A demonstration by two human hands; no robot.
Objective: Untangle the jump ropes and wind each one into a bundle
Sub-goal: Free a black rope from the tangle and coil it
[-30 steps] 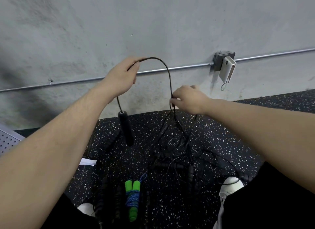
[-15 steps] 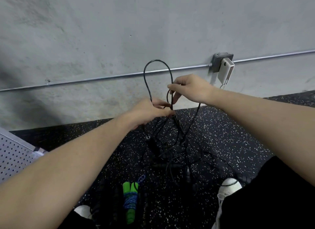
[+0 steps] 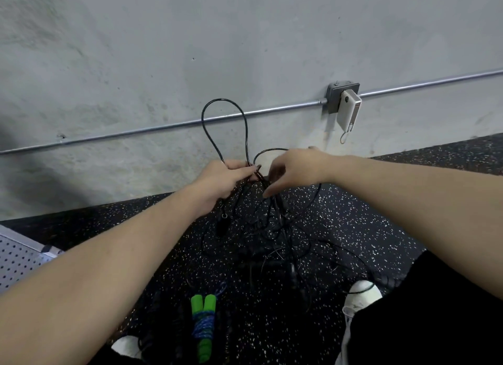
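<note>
Holding a tall loop of thin black rope point(image 3: 246, 136) pinched in the left hand point(image 3: 220, 181) at its base, raised in front of the wall; right hand point(image 3: 292, 168) reaches into the strands just beside it, fingers curled — cannot tell if it grips anything. Risk: pulling the loop up likely cinches the tangle point(image 3: 275, 236) hanging to the floor, since several cords cross there. A black handle point(image 3: 222, 227) dangling below the left wrist could snag too. Rope looks thin, glossy, springy. One green-handled rope point(image 3: 203, 325) lies already bundled near the feet.
</note>
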